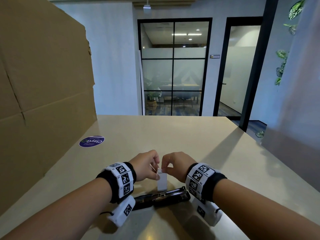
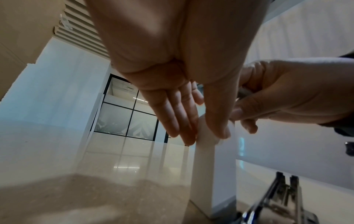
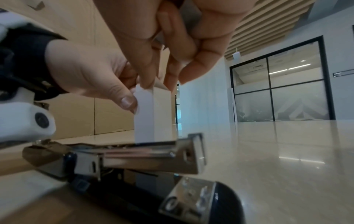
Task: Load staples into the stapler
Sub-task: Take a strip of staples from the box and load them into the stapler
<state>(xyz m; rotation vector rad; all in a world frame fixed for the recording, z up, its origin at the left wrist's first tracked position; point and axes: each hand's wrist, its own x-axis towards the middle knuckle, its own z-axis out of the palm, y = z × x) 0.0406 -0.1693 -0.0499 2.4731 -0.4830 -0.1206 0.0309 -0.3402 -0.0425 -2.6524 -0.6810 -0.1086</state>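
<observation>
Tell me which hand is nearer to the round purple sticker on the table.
Left. The left hand grips the white staple box on the side toward the purple sticker; the right hand pinches the box top, farther away.

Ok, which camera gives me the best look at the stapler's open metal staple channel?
The right wrist view: the stapler fills the foreground, its metal channel lying open lengthwise. The head view shows it small and partly hidden behind the wrists. The left wrist view catches only a blurred metal end at the frame's bottom.

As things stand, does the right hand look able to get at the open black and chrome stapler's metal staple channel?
Probably yes. The stapler lies opened flat on the beige table, channel facing up, just below the right hand. But that hand and the left hand are both pinching the small white box.
</observation>
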